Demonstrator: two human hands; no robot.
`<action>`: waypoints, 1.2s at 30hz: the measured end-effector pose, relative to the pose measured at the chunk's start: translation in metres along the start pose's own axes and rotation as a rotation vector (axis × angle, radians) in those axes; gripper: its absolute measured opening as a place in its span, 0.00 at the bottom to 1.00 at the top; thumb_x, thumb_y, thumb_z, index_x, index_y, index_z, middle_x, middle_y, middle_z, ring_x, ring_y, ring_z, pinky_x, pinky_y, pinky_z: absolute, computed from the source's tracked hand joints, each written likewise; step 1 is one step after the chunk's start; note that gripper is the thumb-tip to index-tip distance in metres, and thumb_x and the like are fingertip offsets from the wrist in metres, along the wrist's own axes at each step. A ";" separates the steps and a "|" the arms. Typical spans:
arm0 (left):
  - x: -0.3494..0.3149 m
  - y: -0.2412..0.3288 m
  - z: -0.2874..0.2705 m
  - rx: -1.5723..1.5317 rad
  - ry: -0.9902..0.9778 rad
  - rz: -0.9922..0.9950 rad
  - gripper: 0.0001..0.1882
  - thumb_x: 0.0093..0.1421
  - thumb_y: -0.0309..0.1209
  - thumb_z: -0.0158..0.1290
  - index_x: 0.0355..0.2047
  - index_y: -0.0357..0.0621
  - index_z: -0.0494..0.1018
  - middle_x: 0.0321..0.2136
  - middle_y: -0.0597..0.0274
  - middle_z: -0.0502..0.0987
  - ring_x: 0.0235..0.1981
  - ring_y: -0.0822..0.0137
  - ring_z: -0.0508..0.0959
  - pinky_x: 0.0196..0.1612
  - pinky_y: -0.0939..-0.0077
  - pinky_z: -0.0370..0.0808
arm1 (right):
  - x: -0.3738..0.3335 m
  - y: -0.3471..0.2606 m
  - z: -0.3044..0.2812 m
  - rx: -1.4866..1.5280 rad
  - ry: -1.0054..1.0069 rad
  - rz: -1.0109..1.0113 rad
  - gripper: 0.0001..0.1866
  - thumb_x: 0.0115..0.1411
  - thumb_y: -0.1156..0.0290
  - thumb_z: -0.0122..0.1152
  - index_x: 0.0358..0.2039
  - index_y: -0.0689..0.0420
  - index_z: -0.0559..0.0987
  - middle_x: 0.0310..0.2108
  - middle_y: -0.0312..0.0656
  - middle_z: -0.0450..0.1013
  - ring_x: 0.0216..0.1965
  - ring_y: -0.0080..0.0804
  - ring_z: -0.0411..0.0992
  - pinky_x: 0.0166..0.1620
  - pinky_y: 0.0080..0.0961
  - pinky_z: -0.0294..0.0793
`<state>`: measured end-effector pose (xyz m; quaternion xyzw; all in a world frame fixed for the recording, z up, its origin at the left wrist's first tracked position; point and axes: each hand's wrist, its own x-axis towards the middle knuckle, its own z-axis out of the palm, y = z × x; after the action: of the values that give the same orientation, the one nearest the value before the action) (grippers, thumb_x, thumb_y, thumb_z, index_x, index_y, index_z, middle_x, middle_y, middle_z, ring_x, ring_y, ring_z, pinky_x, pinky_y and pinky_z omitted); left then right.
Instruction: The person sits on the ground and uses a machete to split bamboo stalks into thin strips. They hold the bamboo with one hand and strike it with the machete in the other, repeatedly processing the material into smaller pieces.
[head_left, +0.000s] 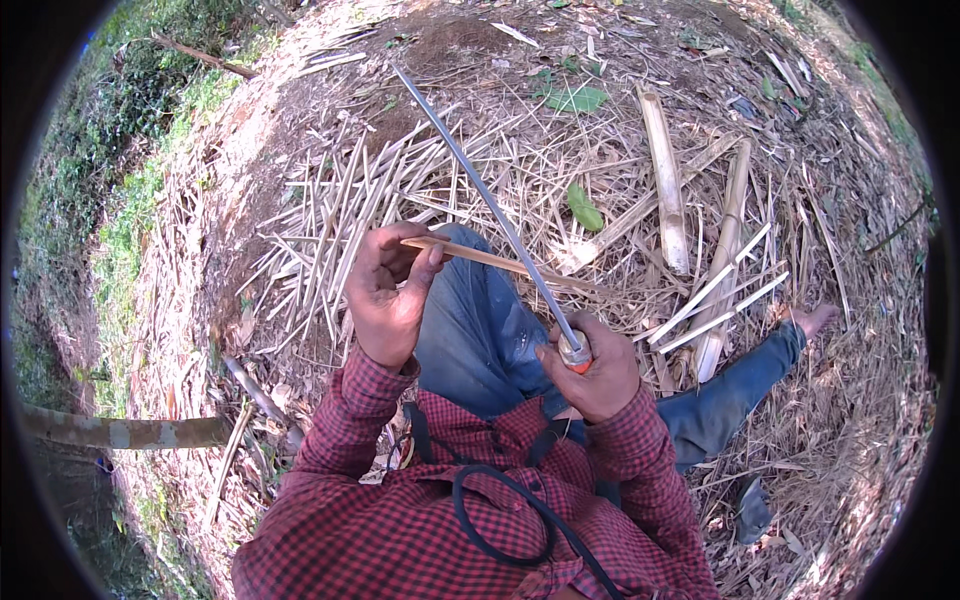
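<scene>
My left hand (388, 300) is closed, pinching one end of a split bamboo strip (485, 258) between thumb and fingers. The strip slants to the right above my bent left knee. My right hand (603, 372) is wrapped round the handle of a long knife, whose narrow blade (470, 170) points up and to the left, away from me. Near the handle the blade crosses the strip; I cannot tell whether the two touch. A metal collar and a bit of orange show at the handle, and the rest is hidden in my fist.
Beyond my left hand lies a heap of thin bamboo sticks (345, 210). Split bamboo lengths (662, 180) and pale strips (715, 285) lie to the right, near my outstretched leg (735, 405). A pole (130, 430) juts in at the left. Dry litter covers the ground.
</scene>
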<state>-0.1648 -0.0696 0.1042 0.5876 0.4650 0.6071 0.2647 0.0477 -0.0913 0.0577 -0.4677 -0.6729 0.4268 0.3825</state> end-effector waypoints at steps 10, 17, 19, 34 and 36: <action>-0.011 0.002 0.003 -0.018 0.055 0.107 0.10 0.56 0.17 0.49 0.39 0.30 0.68 0.33 0.50 0.75 0.35 0.64 0.78 0.41 0.72 0.76 | 0.005 -0.017 0.012 -0.094 -0.055 -0.099 0.16 0.50 0.60 0.60 0.32 0.58 0.72 0.22 0.47 0.72 0.25 0.46 0.73 0.29 0.35 0.73; -0.013 -0.006 0.003 0.023 0.107 0.140 0.07 0.55 0.16 0.51 0.35 0.31 0.71 0.33 0.52 0.75 0.33 0.68 0.77 0.39 0.74 0.77 | -0.009 -0.006 0.015 -0.218 0.070 -0.085 0.12 0.47 0.67 0.60 0.31 0.57 0.72 0.21 0.45 0.72 0.24 0.44 0.73 0.27 0.34 0.72; -0.006 -0.005 0.008 0.027 0.120 0.137 0.08 0.54 0.16 0.51 0.36 0.31 0.71 0.33 0.51 0.75 0.33 0.67 0.77 0.39 0.75 0.77 | -0.012 0.000 0.011 -0.272 0.064 0.000 0.12 0.47 0.67 0.59 0.31 0.57 0.72 0.21 0.46 0.72 0.24 0.44 0.73 0.28 0.35 0.72; 0.024 -0.014 0.023 0.066 0.118 0.172 0.06 0.56 0.24 0.53 0.34 0.36 0.72 0.30 0.53 0.76 0.30 0.65 0.78 0.35 0.71 0.78 | -0.015 0.118 -0.008 -0.486 0.062 0.399 0.17 0.48 0.61 0.56 0.36 0.59 0.72 0.21 0.49 0.72 0.25 0.49 0.72 0.33 0.41 0.71; 0.019 -0.018 0.019 0.079 0.152 0.203 0.07 0.57 0.26 0.52 0.34 0.36 0.71 0.30 0.53 0.76 0.29 0.67 0.77 0.35 0.72 0.77 | -0.019 0.108 -0.015 -0.464 0.001 0.440 0.18 0.48 0.61 0.56 0.37 0.59 0.72 0.23 0.50 0.73 0.28 0.49 0.73 0.36 0.41 0.71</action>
<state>-0.1532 -0.0409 0.0949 0.5939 0.4454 0.6546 0.1426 0.0993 -0.0847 -0.0395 -0.6771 -0.6346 0.3343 0.1645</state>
